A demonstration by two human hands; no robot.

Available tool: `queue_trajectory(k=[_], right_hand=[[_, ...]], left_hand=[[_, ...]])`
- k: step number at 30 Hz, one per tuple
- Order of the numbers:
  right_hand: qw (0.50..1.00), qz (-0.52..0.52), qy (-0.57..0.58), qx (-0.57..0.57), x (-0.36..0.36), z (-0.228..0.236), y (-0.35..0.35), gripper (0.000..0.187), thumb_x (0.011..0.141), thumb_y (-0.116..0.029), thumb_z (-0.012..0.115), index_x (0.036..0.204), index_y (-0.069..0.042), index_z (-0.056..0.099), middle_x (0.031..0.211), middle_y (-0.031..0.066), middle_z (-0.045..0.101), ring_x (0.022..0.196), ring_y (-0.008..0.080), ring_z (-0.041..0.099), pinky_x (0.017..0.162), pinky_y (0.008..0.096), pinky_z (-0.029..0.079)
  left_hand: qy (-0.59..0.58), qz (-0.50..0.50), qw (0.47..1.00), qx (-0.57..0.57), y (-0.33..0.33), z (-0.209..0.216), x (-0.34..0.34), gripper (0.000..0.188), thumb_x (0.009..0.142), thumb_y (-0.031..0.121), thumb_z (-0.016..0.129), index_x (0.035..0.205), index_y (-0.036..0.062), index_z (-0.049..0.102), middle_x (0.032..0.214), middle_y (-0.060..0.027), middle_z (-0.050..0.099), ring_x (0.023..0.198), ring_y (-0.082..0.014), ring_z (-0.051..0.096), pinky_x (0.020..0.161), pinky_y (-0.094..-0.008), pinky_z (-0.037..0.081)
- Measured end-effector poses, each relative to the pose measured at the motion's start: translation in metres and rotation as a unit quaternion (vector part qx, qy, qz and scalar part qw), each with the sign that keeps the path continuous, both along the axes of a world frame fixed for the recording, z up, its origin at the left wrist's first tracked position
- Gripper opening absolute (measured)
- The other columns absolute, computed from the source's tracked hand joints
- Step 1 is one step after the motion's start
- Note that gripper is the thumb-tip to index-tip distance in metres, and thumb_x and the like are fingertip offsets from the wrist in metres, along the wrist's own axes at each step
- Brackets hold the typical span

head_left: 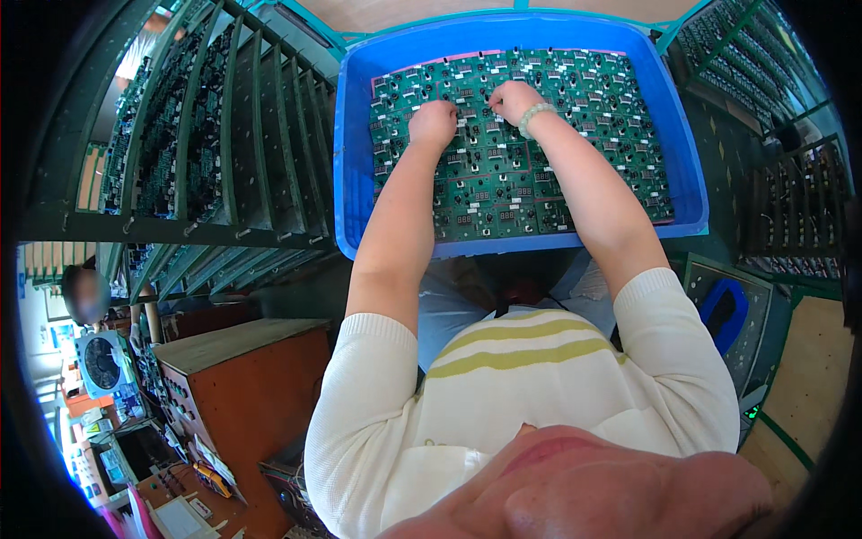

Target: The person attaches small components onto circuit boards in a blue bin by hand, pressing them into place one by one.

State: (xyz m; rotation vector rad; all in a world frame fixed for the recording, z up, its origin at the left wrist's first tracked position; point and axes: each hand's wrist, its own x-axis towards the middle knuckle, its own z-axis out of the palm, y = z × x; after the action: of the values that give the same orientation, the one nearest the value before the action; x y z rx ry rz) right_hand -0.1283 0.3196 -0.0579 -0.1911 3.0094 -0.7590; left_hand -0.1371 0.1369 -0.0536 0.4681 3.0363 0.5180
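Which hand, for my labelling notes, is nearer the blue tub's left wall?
Left. The left hand is over the circuit boards, to the right of the tub's left wall; the right hand is also over them, farther right.

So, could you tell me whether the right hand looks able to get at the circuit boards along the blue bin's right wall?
Probably yes: the right hand is over the open blue bin, and nothing visible stands between it and those circuit boards.

Blue bin (354, 162), green circuit boards (489, 163), olive-striped white sweater (539, 404)
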Motion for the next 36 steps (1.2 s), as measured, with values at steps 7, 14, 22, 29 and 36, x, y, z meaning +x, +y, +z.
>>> queue_trajectory(k=[7, 14, 22, 29, 36], right_hand=[[1.000, -0.001, 0.013, 0.008, 0.003, 0.001, 0.000, 0.015, 0.070, -0.011, 0.057, 0.081, -0.012, 0.067, 0.086, 0.0104, 0.062, 0.080, 0.0275, 0.059, 0.074, 0.0366, 0.047], [0.772, -0.215, -0.085, -0.592, -0.014, 0.016, 0.012, 0.022, 0.075, 0.000, 0.049, 0.095, 0.002, 0.057, 0.073, 0.0115, 0.060, 0.065, 0.0170, 0.057, 0.058, 0.0258, 0.047], [0.684, -0.173, -0.146, -0.694, -0.001, 0.035, 0.013, 0.017, 0.078, -0.010, 0.061, 0.088, 0.003, 0.055, 0.072, 0.0057, 0.057, 0.059, 0.0110, 0.053, 0.050, 0.0208, 0.045], [0.721, -0.170, -0.174, -0.649, 0.000, 0.029, 0.012, 0.019, 0.074, -0.010, 0.066, 0.089, -0.001, 0.057, 0.072, 0.0031, 0.058, 0.059, 0.0086, 0.052, 0.052, 0.0199, 0.045], [0.804, -0.111, -0.190, -0.553, 0.002, 0.023, 0.017, 0.022, 0.073, -0.007, 0.061, 0.094, -0.001, 0.060, 0.071, 0.0027, 0.059, 0.060, 0.0074, 0.053, 0.050, 0.0200, 0.042]], left_hand=[[-0.016, -0.024, 1.000, 0.003, -0.003, 0.005, 0.000, 0.018, 0.076, 0.021, 0.052, 0.086, 0.0151, 0.066, 0.092, -0.0113, 0.061, 0.084, -0.0286, 0.058, 0.074, -0.0378, 0.047], [-0.361, 0.161, 0.623, 0.675, -0.020, 0.026, -0.020, 0.023, 0.080, 0.005, 0.042, 0.099, -0.0058, 0.049, 0.065, -0.0038, 0.045, 0.044, -0.0069, 0.032, 0.036, -0.0189, 0.023], [-0.365, 0.133, 0.623, 0.679, -0.019, 0.021, -0.018, 0.017, 0.084, 0.016, 0.055, 0.086, 0.0002, 0.051, 0.068, -0.0036, 0.051, 0.051, -0.0060, 0.041, 0.037, -0.0168, 0.028], [-0.399, 0.126, 0.576, 0.702, -0.021, 0.023, -0.020, 0.017, 0.086, 0.014, 0.051, 0.092, -0.0013, 0.050, 0.072, -0.0041, 0.050, 0.054, -0.0053, 0.040, 0.037, -0.0151, 0.025], [-0.377, 0.103, 0.619, 0.681, -0.017, 0.024, -0.015, 0.006, 0.079, 0.002, 0.053, 0.083, -0.0024, 0.053, 0.071, -0.0073, 0.055, 0.053, -0.0077, 0.043, 0.036, -0.0163, 0.027]])
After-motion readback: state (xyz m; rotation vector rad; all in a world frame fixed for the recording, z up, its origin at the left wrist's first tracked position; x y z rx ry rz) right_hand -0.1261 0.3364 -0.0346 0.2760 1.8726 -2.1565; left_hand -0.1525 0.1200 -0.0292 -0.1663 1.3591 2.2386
